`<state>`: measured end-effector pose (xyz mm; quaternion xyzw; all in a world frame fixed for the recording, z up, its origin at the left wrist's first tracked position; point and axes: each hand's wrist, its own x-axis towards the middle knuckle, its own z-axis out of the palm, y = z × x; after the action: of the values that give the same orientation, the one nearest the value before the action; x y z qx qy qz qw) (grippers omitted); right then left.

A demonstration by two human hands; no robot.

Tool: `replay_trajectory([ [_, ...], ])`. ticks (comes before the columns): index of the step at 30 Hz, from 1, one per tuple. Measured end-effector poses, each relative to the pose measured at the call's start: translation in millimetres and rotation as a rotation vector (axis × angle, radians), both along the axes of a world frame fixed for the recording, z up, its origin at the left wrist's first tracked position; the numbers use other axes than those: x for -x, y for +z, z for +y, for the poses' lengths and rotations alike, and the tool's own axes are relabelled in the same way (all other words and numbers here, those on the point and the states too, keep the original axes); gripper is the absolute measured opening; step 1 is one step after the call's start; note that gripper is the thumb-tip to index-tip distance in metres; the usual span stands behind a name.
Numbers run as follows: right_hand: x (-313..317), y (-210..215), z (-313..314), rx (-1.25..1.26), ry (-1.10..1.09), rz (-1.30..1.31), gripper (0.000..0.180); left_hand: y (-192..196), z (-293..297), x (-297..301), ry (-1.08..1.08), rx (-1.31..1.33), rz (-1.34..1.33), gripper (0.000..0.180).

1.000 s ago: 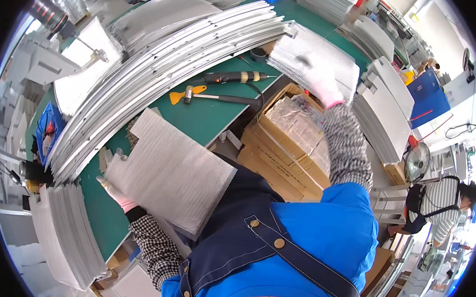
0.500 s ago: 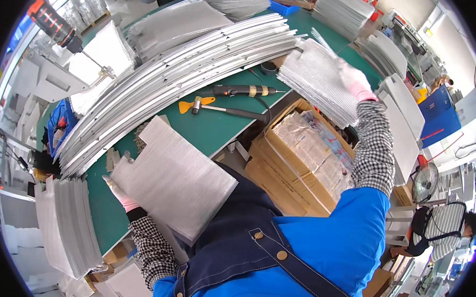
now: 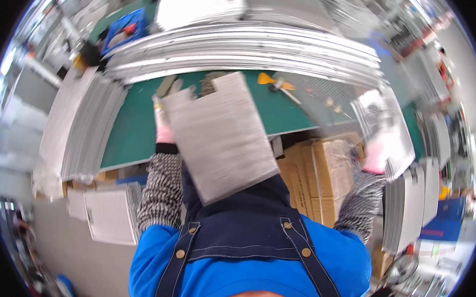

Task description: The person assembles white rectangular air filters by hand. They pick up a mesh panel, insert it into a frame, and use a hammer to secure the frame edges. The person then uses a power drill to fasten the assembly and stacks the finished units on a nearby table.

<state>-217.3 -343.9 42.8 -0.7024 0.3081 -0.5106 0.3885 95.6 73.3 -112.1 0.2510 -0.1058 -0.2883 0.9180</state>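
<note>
My left hand (image 3: 164, 124), in a pale glove with pink at the wrist, grips the left edge of a silvery perforated metal sheet (image 3: 225, 140). This sheet is tilted in front of my body, with a notch at its upper corner. My right hand (image 3: 379, 148), gloved alike and smeared by motion, is closed at the edge of other perforated metal sheets (image 3: 398, 122) at the right. A see-through mesh part (image 3: 321, 102) extends left from there over the green tabletop (image 3: 137, 119). How many sheets the right hand holds is hidden by blur.
Long metal strips (image 3: 243, 54) lie stacked across the table's far side. A hammer (image 3: 286, 92) and a yellow scraper (image 3: 266, 78) lie behind the sheet. An open cardboard box (image 3: 304, 176) stands below the table edge; panel stacks (image 3: 91, 124) stand at the left.
My view has swung, shifting the table scene rightward. My right hand has drawn nearer my body, and see-through mesh now spreads beside it. The left hand keeps its sheet.
</note>
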Motion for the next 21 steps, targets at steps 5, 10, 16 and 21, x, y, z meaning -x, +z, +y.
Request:
replay_trajectory([
  [5,-102.5,-102.9,121.8,-0.499,0.800,0.189,0.053,-5.3,-6.7,-9.8,0.189,-0.064,0.034,0.095],
  [10,-138.2,-127.0,149.2,-0.694,1.056,0.316,0.036,-5.0,-2.0,-9.0,-0.065,0.207,0.131,0.097],
  [16,-139.7,-123.3,149.0,-0.690,0.984,0.392,0.038,4.5,-3.5,-2.8,-0.018,0.159,0.128,0.091],
  [21,-148.9,-130.4,139.2,-0.536,0.962,0.439,0.038,28.7,-8.7,11.3,0.018,0.101,0.190,0.092],
])
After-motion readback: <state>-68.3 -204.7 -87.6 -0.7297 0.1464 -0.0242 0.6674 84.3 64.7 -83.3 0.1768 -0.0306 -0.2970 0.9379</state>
